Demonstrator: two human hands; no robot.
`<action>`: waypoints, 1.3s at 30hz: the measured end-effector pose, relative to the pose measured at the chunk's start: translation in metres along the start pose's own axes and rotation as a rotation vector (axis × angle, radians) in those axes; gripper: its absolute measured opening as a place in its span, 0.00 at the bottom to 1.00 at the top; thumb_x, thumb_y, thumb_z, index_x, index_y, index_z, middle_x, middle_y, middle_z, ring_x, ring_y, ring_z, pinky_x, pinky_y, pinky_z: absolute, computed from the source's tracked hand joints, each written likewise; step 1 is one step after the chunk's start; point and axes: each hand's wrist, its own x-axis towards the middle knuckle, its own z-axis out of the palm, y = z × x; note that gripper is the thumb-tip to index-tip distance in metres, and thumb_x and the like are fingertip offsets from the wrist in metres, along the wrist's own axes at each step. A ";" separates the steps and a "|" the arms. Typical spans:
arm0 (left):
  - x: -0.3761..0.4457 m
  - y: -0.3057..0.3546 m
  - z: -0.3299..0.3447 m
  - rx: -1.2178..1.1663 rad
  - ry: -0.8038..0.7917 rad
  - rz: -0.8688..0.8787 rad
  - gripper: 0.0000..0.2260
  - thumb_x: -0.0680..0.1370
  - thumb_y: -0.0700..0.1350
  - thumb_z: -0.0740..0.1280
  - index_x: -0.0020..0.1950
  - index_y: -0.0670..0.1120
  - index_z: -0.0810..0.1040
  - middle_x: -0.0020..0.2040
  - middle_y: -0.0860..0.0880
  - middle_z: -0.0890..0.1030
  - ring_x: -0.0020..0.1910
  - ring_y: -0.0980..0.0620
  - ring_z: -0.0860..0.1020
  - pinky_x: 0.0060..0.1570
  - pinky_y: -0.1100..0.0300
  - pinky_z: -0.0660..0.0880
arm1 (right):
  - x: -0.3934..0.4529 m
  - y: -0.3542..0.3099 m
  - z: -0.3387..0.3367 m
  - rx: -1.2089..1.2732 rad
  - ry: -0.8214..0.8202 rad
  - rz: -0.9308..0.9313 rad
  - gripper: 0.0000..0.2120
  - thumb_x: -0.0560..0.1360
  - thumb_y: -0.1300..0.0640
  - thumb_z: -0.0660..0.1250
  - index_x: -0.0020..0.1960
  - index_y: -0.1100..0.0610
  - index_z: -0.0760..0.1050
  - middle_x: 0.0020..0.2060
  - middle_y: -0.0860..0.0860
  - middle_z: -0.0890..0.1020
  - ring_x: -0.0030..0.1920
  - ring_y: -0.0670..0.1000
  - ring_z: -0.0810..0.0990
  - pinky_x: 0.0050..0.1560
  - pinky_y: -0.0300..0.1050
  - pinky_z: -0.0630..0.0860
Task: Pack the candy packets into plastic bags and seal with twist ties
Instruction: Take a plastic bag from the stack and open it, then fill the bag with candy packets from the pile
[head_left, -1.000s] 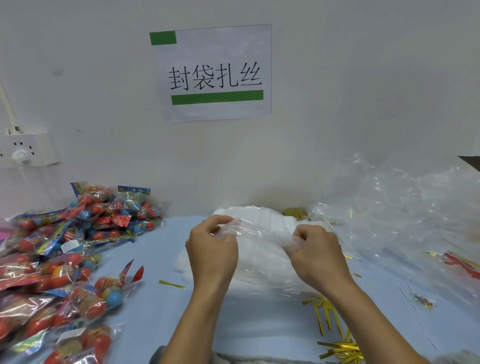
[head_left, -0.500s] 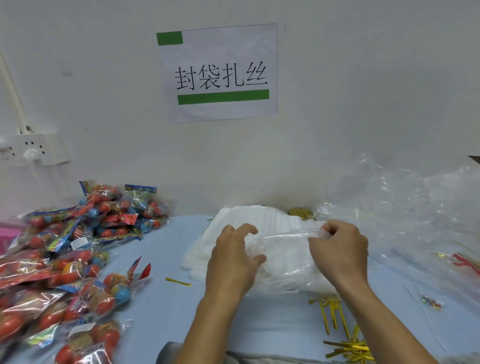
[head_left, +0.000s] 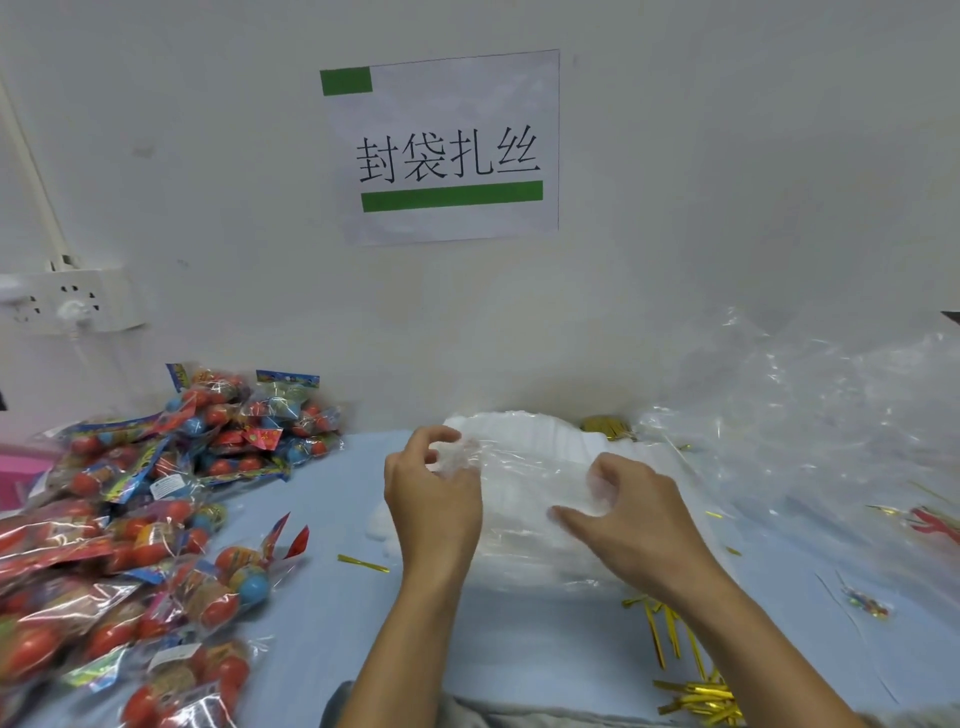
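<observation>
A clear plastic bag is held above a white stack of plastic bags at the middle of the blue table. My left hand pinches the bag's left top edge. My right hand has its fingers curled on the bag's right side. A heap of candy packets with red and blue balls covers the table's left. Gold twist ties lie near my right forearm, and one loose tie lies left of my left wrist.
A large crumpled clear plastic sheet fills the right side. A wall with a paper sign stands right behind the table. A white power strip hangs on the wall at the left. A pink object sits at the far left.
The left hand went from open by the bag to pinching its left edge again. The right hand dropped lower on the bag's right side. The view shifted slightly.
</observation>
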 end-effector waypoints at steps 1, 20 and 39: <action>0.000 0.000 0.000 -0.001 -0.044 -0.014 0.12 0.75 0.41 0.73 0.55 0.52 0.77 0.56 0.45 0.76 0.49 0.49 0.79 0.49 0.54 0.79 | 0.001 0.000 0.000 0.031 0.062 0.026 0.20 0.69 0.52 0.75 0.31 0.52 0.64 0.29 0.45 0.70 0.33 0.47 0.69 0.34 0.46 0.66; 0.000 -0.003 -0.005 0.019 -0.494 -0.206 0.28 0.73 0.58 0.74 0.67 0.61 0.63 0.58 0.56 0.74 0.51 0.56 0.79 0.45 0.63 0.72 | 0.012 0.014 -0.022 0.147 0.058 0.170 0.08 0.76 0.53 0.68 0.55 0.47 0.77 0.43 0.48 0.81 0.42 0.51 0.81 0.43 0.40 0.75; 0.039 -0.036 -0.068 1.081 -0.131 -0.515 0.05 0.78 0.44 0.60 0.52 0.47 0.72 0.72 0.38 0.65 0.74 0.35 0.54 0.71 0.40 0.55 | 0.006 0.005 -0.018 -0.052 0.337 0.181 0.20 0.78 0.56 0.65 0.69 0.55 0.71 0.66 0.59 0.66 0.67 0.62 0.64 0.67 0.60 0.63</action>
